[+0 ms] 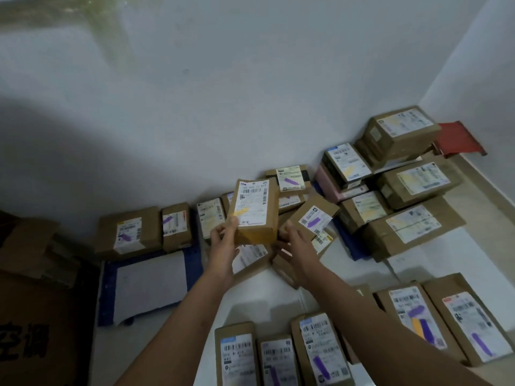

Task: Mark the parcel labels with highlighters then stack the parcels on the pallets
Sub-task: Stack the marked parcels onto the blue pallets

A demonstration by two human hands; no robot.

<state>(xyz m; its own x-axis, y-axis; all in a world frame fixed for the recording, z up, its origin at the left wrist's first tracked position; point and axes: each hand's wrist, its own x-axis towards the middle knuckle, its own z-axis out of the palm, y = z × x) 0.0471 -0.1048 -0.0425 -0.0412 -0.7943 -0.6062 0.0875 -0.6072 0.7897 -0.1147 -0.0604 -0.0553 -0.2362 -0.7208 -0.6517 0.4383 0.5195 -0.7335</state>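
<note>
Cardboard parcel [255,213] was up over the blue pallet [107,285] by the wall, our left hand [223,239] gripping its lower corner, our right hand [296,242] loose and apart beside it. Best we squared it label-up before setting down.

Label print on every parcel is too blurred to read. The bottom edge cuts off the nearest parcels [277,360]; the left edge crops a big carton [36,330].
</note>
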